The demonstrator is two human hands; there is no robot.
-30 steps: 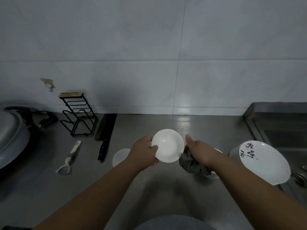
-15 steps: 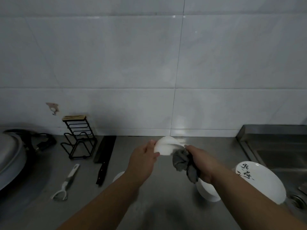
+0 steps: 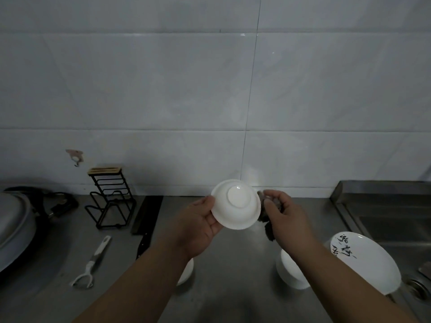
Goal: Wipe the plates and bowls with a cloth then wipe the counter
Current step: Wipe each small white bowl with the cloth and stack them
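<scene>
Head view: the left hand [image 3: 198, 227] grips the 9 o'clock rim of the small white ceramic bowl [image 3: 235, 203], underside facing up over the steel table [image 3: 233, 264], while the right hand [image 3: 286, 217] clutches a bunched dark-grey cloth [image 3: 264, 215] at its 3 o'clock, so wiping that underside seems next.

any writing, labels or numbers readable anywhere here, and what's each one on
Black brush-style characters on the white plate beside the sink: present, but too blurred to read.
Underside of the white bowl held by the left hand: no mark visible.
Cloth in the right hand, peeler, knife, rack: no text visible.
</scene>
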